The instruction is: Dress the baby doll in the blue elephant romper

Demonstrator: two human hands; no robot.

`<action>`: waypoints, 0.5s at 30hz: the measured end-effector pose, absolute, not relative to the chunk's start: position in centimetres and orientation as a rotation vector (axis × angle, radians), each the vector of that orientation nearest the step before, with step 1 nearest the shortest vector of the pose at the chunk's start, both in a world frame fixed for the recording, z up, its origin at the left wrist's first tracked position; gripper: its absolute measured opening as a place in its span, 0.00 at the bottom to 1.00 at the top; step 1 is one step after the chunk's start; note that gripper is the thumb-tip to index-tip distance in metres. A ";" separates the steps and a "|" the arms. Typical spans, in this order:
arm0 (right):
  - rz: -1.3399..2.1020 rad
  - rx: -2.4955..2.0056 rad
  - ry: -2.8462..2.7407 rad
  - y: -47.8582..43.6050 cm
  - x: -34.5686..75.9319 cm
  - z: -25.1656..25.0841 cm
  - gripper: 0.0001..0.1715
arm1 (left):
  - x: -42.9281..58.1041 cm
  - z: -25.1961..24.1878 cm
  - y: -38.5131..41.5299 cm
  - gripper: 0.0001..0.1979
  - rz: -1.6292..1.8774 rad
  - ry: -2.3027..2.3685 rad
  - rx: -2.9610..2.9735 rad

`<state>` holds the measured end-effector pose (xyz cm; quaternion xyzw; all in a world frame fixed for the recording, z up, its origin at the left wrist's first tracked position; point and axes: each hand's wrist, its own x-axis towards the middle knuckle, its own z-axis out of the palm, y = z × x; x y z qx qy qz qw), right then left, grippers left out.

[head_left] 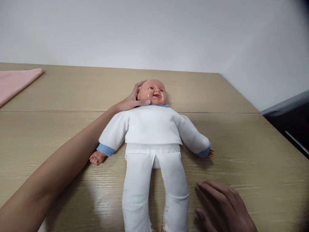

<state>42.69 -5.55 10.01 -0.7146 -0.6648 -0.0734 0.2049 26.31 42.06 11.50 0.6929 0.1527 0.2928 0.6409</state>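
Observation:
A baby doll (154, 125) lies on its back on the wooden table, arms spread, in a white fleece top with blue collar and cuffs and white trousers. My left hand (135, 98) cups the side of the doll's head, its thumb by the chin and its fingers partly hidden behind the head. At the lower right, my right hand (224, 203) is beside the doll's leg without touching it. Its fingers are loosely bent, with the thumb apart, and nothing shows in them. The doll's feet are mostly cut off by the bottom edge.
A folded pink cloth (16, 83) lies at the table's far left. The wooden tabletop (241, 145) has a seam running across it and ends at a pale wall (120, 32). Something dark (292, 112) stands past the table's right edge.

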 end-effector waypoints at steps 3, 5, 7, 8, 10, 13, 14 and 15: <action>-0.197 -1.994 -1.838 -5.1 42.2 10.6 0.19 | 26.4 11.0 42.8 0.59 0.692 0.359 1.586; -0.189 -1.989 -1.836 -5.1 42.1 10.7 0.19 | 26.5 10.7 43.2 0.60 0.689 0.378 1.546; -0.177 -1.982 -1.834 -5.2 42.1 10.7 0.19 | 26.6 10.5 43.4 0.61 0.680 0.399 1.507; -0.168 -1.979 -1.833 -5.2 42.1 10.7 0.18 | 26.6 10.4 43.5 0.61 0.676 0.411 1.491; -0.157 -1.977 -1.823 -5.3 42.1 10.6 0.18 | 26.6 10.5 43.6 0.60 0.664 0.425 1.478; -0.138 -1.980 -1.802 -5.3 42.0 10.5 0.17 | 26.6 10.6 43.7 0.58 0.644 0.428 1.508; -0.133 -1.980 -1.795 -5.3 41.9 10.5 0.17 | 26.5 10.7 43.8 0.57 0.644 0.431 1.520; -0.123 -1.984 -1.788 -5.4 41.9 10.4 0.17 | 26.5 10.8 43.8 0.57 0.648 0.438 1.526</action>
